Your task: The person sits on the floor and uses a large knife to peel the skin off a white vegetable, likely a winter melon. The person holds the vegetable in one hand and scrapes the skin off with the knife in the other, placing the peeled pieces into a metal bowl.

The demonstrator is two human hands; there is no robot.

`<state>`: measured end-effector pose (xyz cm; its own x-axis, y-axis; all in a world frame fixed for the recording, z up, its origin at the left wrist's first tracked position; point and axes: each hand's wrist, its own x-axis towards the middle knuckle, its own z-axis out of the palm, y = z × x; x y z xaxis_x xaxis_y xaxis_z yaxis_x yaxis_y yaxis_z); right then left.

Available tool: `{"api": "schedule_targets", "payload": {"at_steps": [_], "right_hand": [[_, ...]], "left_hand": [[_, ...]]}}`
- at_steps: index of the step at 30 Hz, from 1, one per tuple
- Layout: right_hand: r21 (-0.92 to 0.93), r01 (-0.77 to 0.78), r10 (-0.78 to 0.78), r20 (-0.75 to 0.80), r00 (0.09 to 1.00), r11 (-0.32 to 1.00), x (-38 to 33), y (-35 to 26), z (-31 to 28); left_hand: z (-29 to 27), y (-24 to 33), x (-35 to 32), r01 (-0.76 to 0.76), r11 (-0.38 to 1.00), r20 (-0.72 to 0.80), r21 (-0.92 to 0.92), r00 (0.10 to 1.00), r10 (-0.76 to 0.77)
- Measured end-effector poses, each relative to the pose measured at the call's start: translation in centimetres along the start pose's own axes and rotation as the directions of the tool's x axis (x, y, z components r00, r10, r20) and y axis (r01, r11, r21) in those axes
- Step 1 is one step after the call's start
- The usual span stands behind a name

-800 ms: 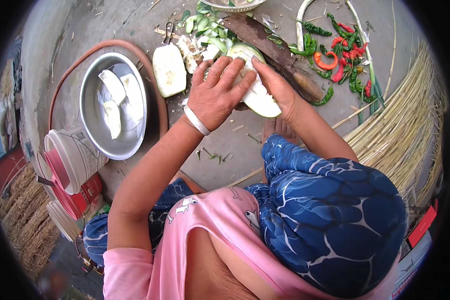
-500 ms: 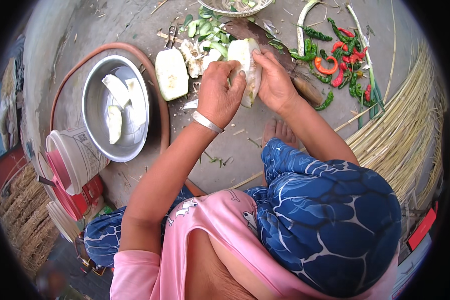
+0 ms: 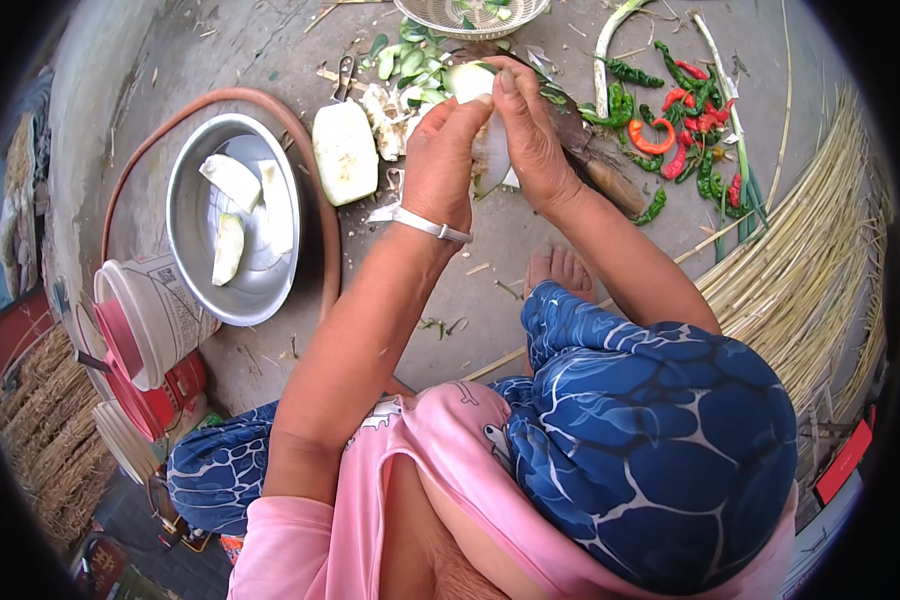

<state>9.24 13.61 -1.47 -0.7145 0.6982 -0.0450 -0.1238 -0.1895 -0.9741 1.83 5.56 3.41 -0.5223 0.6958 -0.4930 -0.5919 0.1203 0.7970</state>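
Silvery metal sets off the basin (image 3: 253, 280) well left of the grip; the cleaver (image 3: 582, 138) lies just right; a pale gourd slab (image 3: 345, 150) sits nearer left. Between them, the gourd piece (image 3: 492, 150) is pinched by the left hand (image 3: 440, 150) and cupped by the right hand (image 3: 532, 135); pressing evenly should prevent slipping.

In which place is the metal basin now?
In the head view, the metal basin sits at left, inside the reddish hose's arc, beside the white bucket.

Passable floor (image 3: 470, 325) between left forearm (image 3: 365, 310) and foot (image 3: 562, 268), wooden handle (image 3: 618, 186) near right hand (image 3: 533, 140), basin (image 3: 257, 290) (metal) blocking left
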Motion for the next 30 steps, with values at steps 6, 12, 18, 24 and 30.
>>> {"api": "schedule_targets", "payload": {"at_steps": [6,12,18,24,30], "right_hand": [[-0.295,0.292,-0.298,0.025,0.954,0.91,1.7,-0.4,0.4],[-0.293,0.216,-0.238,-0.041,0.97,0.931,1.8,1.0,2.1],[-0.061,-0.012,0.008,-0.075,0.997,0.998,2.1,1.1,2.5],[0.054,-0.045,0.05,-0.082,0.995,0.998,2.4,0.5,2.0],[0.145,-0.068,0.08,-0.075,0.994,0.987,3.2,1.0,2.1]], "left_hand": [[0.2,1.4,0.7,-0.013,0.991,0.025,-0.135,1.0,0.016],[-0.5,0.3,1.8,-0.035,0.979,-0.062,-0.201,0.998,0.023],[-1.1,-1.1,2.3,-0.108,0.99,-0.15,-0.096,0.984,0.093],[-1.6,-1.0,1.8,-0.109,0.97,-0.123,0.218,0.983,0.138],[-1.5,-1.2,1.5,-0.113,0.989,-0.111,0.095,0.986,0.123]]}}
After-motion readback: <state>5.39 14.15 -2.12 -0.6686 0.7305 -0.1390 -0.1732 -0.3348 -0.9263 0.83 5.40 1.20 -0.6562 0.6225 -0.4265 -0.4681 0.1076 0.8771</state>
